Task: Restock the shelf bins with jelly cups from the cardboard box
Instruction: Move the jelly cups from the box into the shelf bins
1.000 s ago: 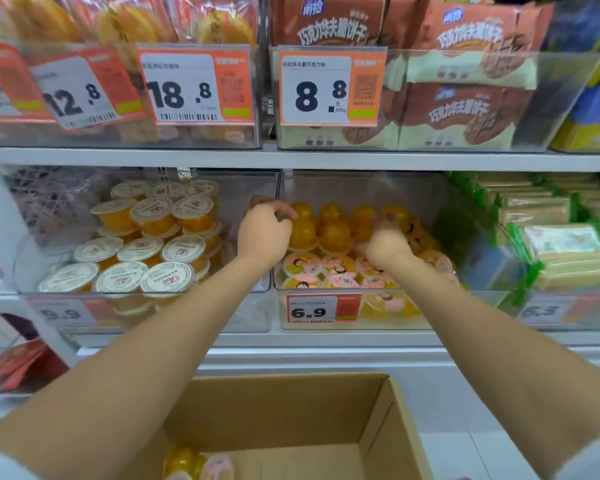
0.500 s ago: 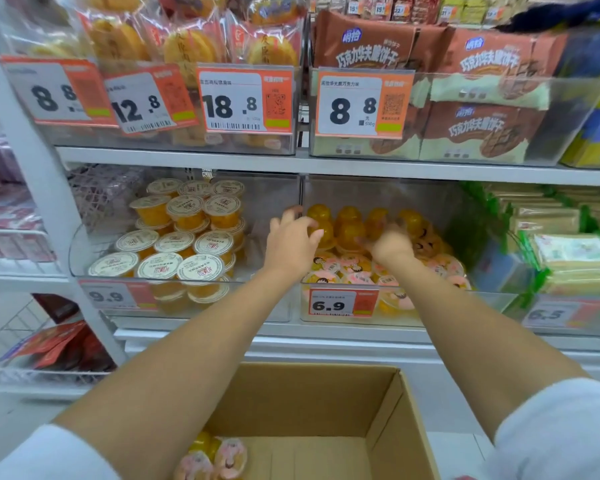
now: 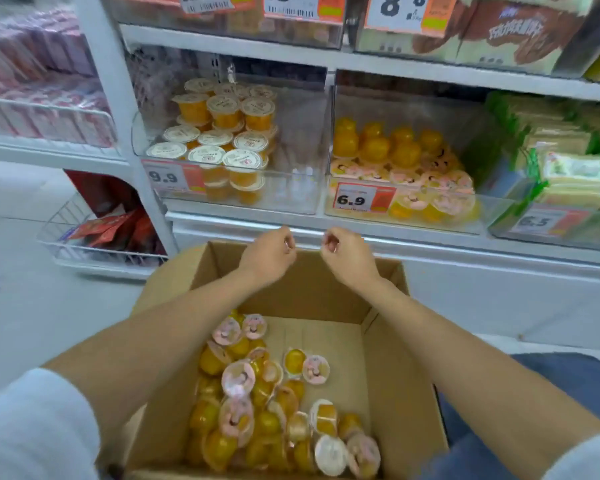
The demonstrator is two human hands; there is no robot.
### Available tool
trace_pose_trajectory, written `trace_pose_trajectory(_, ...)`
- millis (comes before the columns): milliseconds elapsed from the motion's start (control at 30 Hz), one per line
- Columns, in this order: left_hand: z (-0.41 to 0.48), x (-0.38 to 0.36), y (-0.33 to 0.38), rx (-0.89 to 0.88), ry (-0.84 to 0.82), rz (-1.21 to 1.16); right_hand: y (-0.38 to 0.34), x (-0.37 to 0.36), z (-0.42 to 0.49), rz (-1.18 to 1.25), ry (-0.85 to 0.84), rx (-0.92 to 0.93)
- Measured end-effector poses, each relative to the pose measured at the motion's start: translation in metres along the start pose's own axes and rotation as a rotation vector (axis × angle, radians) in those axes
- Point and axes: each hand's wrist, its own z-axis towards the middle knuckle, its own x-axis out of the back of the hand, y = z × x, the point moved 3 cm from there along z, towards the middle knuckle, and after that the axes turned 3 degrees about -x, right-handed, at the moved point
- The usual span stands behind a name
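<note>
An open cardboard box (image 3: 400, 368) sits below me, holding several small orange jelly cups (image 3: 257, 407) with pink and white lids. My left hand (image 3: 269, 258) and my right hand (image 3: 349, 256) hover side by side over the box's far edge, fingers loosely curled, nothing in either. On the shelf ahead, a clear bin (image 3: 492, 206) tagged 6.9 holds several of the same cups (image 3: 392, 154), some stacked upside down at the back.
A clear bin (image 3: 291, 199) tagged 9.9 to the left holds larger white-lidded cups (image 3: 219, 133). Green packets (image 3: 568, 168) fill the bin at right. Biscuit bags sit on the upper shelf. A wire basket (image 3: 84, 251) with red packs stands low left.
Both hands have pulled back out of the 6.9 bin and down to the box's far edge. My view has tilted down, showing the cups inside the box.
</note>
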Motion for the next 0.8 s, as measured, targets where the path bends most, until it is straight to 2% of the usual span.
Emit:
trace_pose_trajectory(100,-0.038,-0.037,-0.071,0.220,-0.272,0.101,0.038,-0.072,-0.047,-0.019,-0.363,-0.181)
trace_pose_trajectory(233,-0.076,-0.080,-0.140,0.387,-0.496,0.189,0.104,-0.150,-0.098,-0.094,-0.680,-0.407)
trace_pose_trajectory(333,-0.099,-0.109,-0.178,0.329,-0.825,0.327,0.136,-0.189,-0.117,-0.093,-0.791,-0.494)
trace_pose_trajectory(400,-0.105,-0.123,-0.200,0.264,-0.985,0.584,0.138,-0.210,-0.122,-0.022,-0.819,-0.522)
trace_pose_trajectory(500,-0.100,-0.130,-0.204,0.158,-0.982,0.828,0.113,-0.236,-0.130,0.212,-0.828,-0.613)
trace_pose_trajectory(600,-0.094,-0.137,-0.204,0.125,-1.017,0.888,0.086,-0.270,-0.148,0.297,-1.019,-0.618)
trace_pose_trajectory(667,-0.092,-0.137,-0.201,0.136,-1.033,0.864,0.079,-0.289,-0.160,0.342,-1.066,-0.642)
trace_pose_trajectory(800,-0.084,-0.126,-0.194,0.186,-0.954,0.682,0.074,-0.298,-0.168,0.447,-0.943,-0.895)
